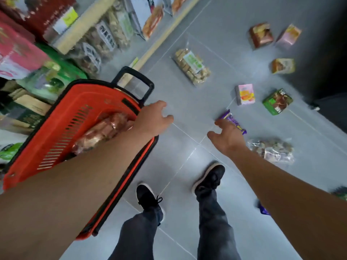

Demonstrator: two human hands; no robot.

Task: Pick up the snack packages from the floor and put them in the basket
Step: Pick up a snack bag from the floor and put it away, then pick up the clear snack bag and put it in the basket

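Observation:
A red basket point(62, 128) with a black handle stands on the floor at the left, holding a clear bag of brown snacks point(105, 130). My left hand point(154, 117) hovers open at the basket's right rim. My right hand point(228, 136) is open, its fingers just over a purple snack bar point(231, 120) on the floor. Around it lie a clear bag of mixed snacks point(272, 150), a pink box point(245, 94), a green packet point(277, 101) and a long bag of biscuits point(192, 67).
Further packets point(261, 35) point(288, 36) point(283, 65) lie on the grey tiles at the far right. Shelves point(80, 29) packed with goods run along the left. My two feet point(148, 197) stand behind the hands. A purple packet point(263, 210) peeks from under my right arm.

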